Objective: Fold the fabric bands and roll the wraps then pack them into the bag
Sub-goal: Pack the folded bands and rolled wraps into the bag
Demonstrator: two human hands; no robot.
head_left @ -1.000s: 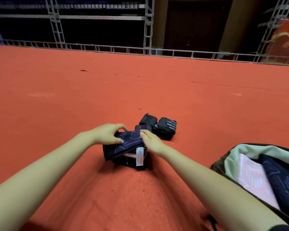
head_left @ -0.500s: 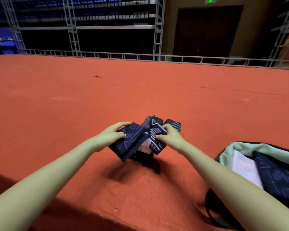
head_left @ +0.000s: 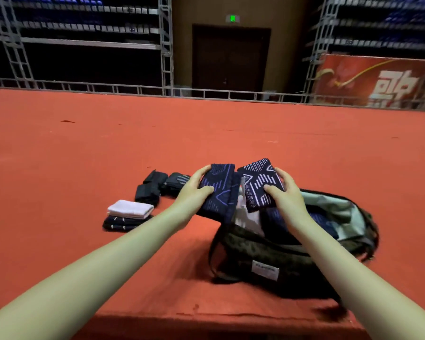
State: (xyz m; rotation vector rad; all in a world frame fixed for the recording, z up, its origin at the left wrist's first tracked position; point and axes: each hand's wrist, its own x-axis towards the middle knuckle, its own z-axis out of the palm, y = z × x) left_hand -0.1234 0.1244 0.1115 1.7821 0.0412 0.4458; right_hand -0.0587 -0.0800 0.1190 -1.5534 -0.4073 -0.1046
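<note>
My left hand point(head_left: 194, 190) grips a folded navy band with blue line pattern point(head_left: 220, 190). My right hand point(head_left: 282, 192) grips a second folded navy band with white line pattern point(head_left: 258, 184). Both bands are held in the air, side by side, just above the left end of the open dark green bag point(head_left: 280, 261). Inside the bag lie a pale pink piece point(head_left: 249, 218) and more dark patterned fabric point(head_left: 317, 217). On the red floor to the left lies a small stack of folded bands point(head_left: 128, 214), white on top. Behind it sit black rolled wraps point(head_left: 157, 185).
The red carpeted floor point(head_left: 84, 155) stretches far ahead to a low metal railing point(head_left: 206, 94). A step edge runs along the bottom of the view. Scaffolding, a dark door and a red banner point(head_left: 373, 82) stand behind the railing.
Both hands lifted the two patterned bands off the stack and carried them right, over the bag's opening. The view shifted, so the bag now lies in front of me.
</note>
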